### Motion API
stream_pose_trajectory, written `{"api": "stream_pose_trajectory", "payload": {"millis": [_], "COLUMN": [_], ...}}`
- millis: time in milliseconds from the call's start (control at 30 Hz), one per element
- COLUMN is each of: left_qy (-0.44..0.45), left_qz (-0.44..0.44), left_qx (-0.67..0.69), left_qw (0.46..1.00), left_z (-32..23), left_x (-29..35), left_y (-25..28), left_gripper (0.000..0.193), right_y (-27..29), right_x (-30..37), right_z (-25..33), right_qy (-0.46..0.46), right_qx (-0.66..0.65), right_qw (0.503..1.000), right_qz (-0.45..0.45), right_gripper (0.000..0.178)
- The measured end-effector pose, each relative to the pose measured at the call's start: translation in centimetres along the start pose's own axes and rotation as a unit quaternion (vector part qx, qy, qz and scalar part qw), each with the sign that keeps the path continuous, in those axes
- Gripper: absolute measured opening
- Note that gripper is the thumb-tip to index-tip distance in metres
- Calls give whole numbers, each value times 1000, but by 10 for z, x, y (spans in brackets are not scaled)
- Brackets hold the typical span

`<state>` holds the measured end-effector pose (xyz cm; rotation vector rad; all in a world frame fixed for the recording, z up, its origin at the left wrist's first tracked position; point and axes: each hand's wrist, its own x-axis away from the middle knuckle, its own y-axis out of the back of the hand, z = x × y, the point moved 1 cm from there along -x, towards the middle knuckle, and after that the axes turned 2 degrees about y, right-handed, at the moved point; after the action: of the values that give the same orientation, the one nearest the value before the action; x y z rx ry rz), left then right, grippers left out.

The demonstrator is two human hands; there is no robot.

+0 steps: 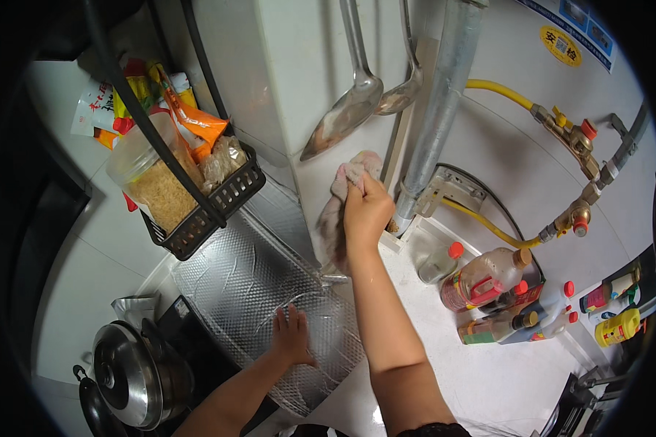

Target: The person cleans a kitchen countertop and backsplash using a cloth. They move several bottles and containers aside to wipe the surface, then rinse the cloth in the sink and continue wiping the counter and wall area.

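Note:
My right hand [366,213] is closed around a pinkish-grey cloth [333,215], pressed against the white tiled wall corner [299,109] beside a grey metal pipe [439,109]. Part of the cloth hangs down left of my wrist. Lower down, my left hand [293,336] lies flat with fingers spread on a silver quilted foil sheet [233,280] that covers the counter. Just above my right hand hang a large metal ladle [346,109] and a second metal utensil [402,92].
Left, a black hanging basket [233,191] holds a jar of brownish grains [169,195] and packets. A lidded steel pot [127,375] stands lower left. Bottles [485,280] crowd the white counter [452,379] at right, below a yellow gas hose [496,89] and brass valves [582,142].

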<state>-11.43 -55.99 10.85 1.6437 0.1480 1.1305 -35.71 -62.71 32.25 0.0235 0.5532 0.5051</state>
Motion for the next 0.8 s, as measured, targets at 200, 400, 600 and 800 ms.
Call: {"api": "stream_pose_trajectory", "payload": {"millis": [200,400,600,800], "left_qy": [7,1,6,-7], "left_qz": [17,8,31,20], "left_qx": [-6,0,-4,16], "left_qw": [1000,1000,999,1000], "left_z": [-2,-5,-5,-5], "left_x": [2,3,2,8], "left_y": [7,10,10,25], "left_gripper": [154,148,149,143], "right_y": [-14,-36,-32,-16], "right_x": [54,31,131,97], "right_z": [2,-30,-168,-206], "right_qy": [119,128,-64,66], "right_qx": [-47,-122,58,107], "right_qw": [992,978,994,990], "right_qz": [-14,-114,68,66], "right_gripper": [33,34,28,30]}}
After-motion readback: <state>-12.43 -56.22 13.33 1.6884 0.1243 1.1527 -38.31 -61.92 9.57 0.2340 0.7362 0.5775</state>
